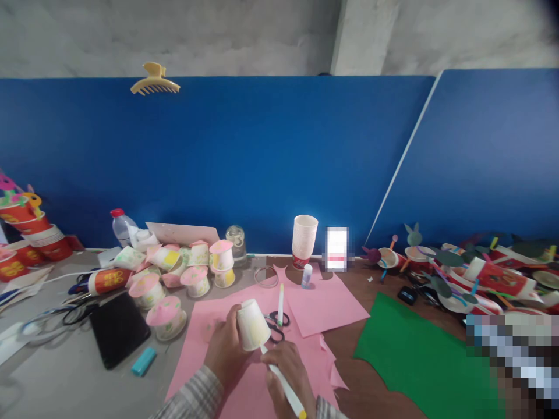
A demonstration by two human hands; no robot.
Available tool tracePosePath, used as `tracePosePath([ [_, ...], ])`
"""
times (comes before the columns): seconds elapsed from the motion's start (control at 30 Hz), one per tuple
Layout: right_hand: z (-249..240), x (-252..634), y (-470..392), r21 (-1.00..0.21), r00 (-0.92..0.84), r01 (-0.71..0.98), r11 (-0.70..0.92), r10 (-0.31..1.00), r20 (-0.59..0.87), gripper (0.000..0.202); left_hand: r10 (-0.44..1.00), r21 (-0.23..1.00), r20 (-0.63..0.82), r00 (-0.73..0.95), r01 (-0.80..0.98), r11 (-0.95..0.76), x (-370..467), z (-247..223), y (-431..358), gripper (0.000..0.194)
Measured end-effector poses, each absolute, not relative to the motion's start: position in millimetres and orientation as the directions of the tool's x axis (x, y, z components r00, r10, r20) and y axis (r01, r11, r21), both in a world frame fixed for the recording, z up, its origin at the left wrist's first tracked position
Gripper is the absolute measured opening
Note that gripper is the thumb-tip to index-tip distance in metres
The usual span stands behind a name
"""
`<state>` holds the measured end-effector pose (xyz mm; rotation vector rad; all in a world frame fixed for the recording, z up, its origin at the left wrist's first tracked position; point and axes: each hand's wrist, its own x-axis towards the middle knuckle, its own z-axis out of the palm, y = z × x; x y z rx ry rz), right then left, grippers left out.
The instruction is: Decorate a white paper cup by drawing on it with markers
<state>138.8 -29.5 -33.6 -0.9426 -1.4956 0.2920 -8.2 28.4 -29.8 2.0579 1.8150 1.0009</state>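
In the head view, the left hand (227,343) is wrapped around a white paper cup (253,325), tilted base up above the pink paper (192,356). Pale yellow marks colour its tapering side toward the wider rim. The right hand's fingers are closed around a white marker (283,381) with a yellow end; its tip is at the cup's rim. The hands are close together; whether they touch, I cannot tell.

Past the cup, a green-tipped marker (280,304) and black-handled scissors (276,336) take up the nearest room. On the left, the paper's edge runs beside pink-topped cups (166,317), with a flat black tablet (120,330) farther out. The right edge is ragged and torn, next to brown wood-look tabletop (353,349), then a smooth green sheet (419,343) with a wavy edge. Behind stand nested paper cups (304,240) and a smooth blue panel (271,151).
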Motion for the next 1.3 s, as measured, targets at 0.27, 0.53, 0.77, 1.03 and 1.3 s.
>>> tracePosePath([
  [0.27, -34.0, 142.9, -27.9, -0.614, 0.005, 0.407, 0.677, 0.670, 0.742, 0.022, 0.939, 0.537, 0.345, -0.001, 0.820, -0.196, -8.7, -31.9, 29.2, 0.070],
  [0.53, -30.6, 140.2, -29.4, -0.669, 0.138, 0.393, 0.631, 0.679, 0.721, 0.031, 0.927, 0.532, 0.375, 0.005, 0.818, -0.219, -9.0, -33.7, 29.7, 0.076],
  [0.77, -24.6, 144.2, -28.5, -0.742, 0.162, 0.388, 0.547, 0.751, 0.640, 0.036, 0.897, 0.494, 0.440, 0.025, 0.828, -0.266, -6.4, -31.7, 26.5, 0.079],
  [1.03, -27.5, 137.0, -31.3, -0.652, 0.126, 0.364, 0.665, 0.658, 0.742, 0.032, 0.933, 0.545, 0.360, -0.009, 0.813, -0.203, -9.5, -33.1, 29.1, 0.075],
  [1.3, -27.1, 151.6, -29.9, -0.788, 0.162, 0.327, 0.522, 0.790, 0.591, 0.025, 0.924, 0.565, 0.381, -0.026, 0.798, -0.210, -6.1, -34.8, 28.6, 0.079],
])
